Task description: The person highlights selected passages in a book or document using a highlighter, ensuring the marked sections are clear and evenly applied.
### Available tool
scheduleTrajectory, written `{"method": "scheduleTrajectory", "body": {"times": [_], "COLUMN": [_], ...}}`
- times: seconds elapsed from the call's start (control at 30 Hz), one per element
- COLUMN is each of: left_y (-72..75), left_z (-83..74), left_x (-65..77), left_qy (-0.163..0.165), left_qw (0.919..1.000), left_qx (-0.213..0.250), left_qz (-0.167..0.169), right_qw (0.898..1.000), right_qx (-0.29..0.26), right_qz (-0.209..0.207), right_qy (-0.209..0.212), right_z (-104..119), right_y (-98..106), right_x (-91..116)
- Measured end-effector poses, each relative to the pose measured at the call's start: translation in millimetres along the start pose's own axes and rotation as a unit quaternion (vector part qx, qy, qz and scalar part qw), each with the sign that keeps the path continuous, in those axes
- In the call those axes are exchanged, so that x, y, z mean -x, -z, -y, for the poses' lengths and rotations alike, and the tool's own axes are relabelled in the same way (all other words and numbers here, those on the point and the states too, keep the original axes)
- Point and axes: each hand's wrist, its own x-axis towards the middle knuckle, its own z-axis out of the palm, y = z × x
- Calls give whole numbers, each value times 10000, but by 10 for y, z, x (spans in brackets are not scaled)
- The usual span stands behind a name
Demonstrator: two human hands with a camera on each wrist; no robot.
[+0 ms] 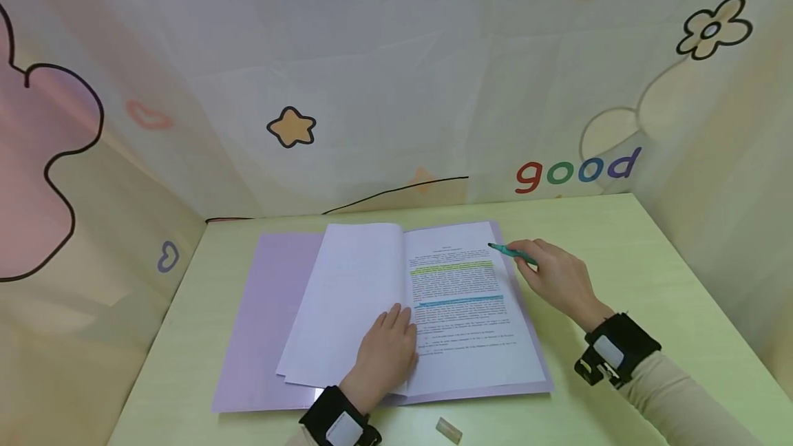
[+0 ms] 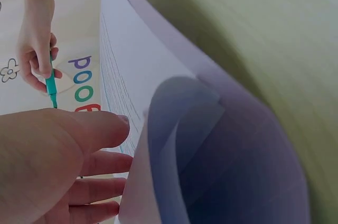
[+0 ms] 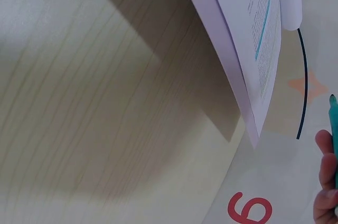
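A lilac folder (image 1: 272, 308) lies spread on the table with white printed pages in it. On the right-hand page (image 1: 458, 370), one line is marked yellow-green and another blue. My left hand (image 1: 387, 349) rests near the fold, its fingers straight across the turned page (image 1: 356, 281). In the left wrist view, this hand (image 2: 58, 160) lies beside pages that curl up at the bottom edge. My right hand (image 1: 560, 281) pinches a teal highlighter (image 1: 517, 253), its dark tip over the page's upper right. The right wrist view catches only the fingertips (image 3: 326, 166) and part of the highlighter (image 3: 334, 123).
A small grey-brown block (image 1: 449, 430) lies on the pale wooden table (image 1: 619, 246) near its front. Behind the table hangs a printed cloth (image 1: 372, 74) with a star, a flower and the word "good". Both wrists wear black straps with devices.
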Motion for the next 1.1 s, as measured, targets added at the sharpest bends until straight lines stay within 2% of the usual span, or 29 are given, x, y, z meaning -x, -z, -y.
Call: {"method": "scheduleTrajectory", "body": {"times": [0.33,0.57,0.7,0.97,1.1], "left_y": [-22,-95,-142,-210,-225], "left_z": [-147,-243,-268,-285,-289], "left_x": [235,367,407,416,422], "left_qy": [-328,-263,-179,52,112], "left_qw": [9986,9942,9922,9897,9887], "left_qx": [372,1005,1173,1413,1476], "left_qz": [-204,-266,-378,-232,-249], "right_qw": [9994,9988,9981,9923,9905], "right_qx": [-99,-111,-181,-316,-327], "right_qz": [330,485,595,1195,1335], "right_qy": [-37,-2,27,-56,35], "right_z": [22,52,87,207,284], "right_y": [-18,-24,-27,-68,-135], "right_x": [4,-12,-22,-40,-43]}}
